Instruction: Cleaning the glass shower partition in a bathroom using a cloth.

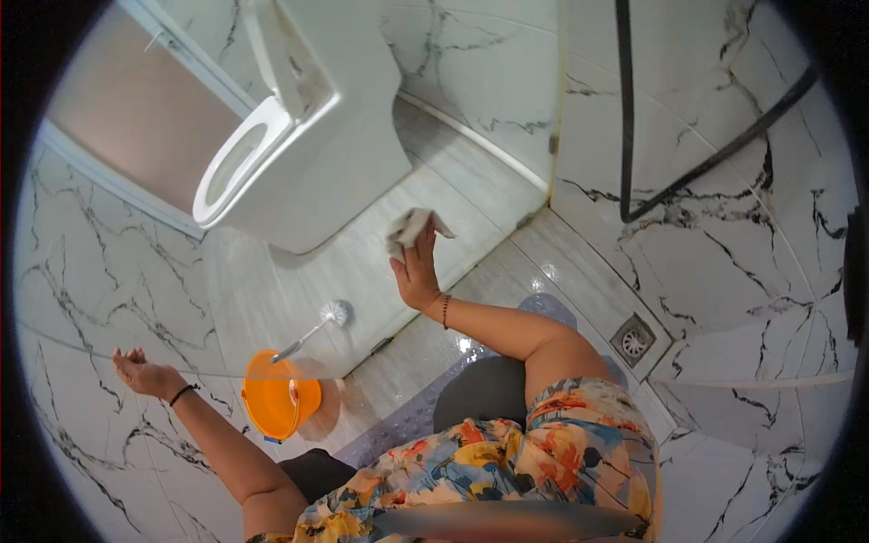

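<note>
In the middle of the view, my right hand (419, 277) holds a crumpled light cloth (411, 229) under its fingers, up at a clear glass panel (468, 203). Whether the cloth touches the glass is hard to tell. Far to the left, my left hand (144, 375) is raised with its fingers curled, at the panel's curved edge. Its grip on that edge cannot be made out. Below and between my arms stands an orange bucket (275, 404). A white toilet brush (334, 312) with a grey handle end shows through the glass near the bucket.
Beyond the glass is a white toilet (326, 163) with its lid raised. A purple bath mat (407, 414) lies on the wet grey floor at my feet. To the right are a square floor drain (634, 343) and a dark hanging hose (626, 122) before the marbled wall.
</note>
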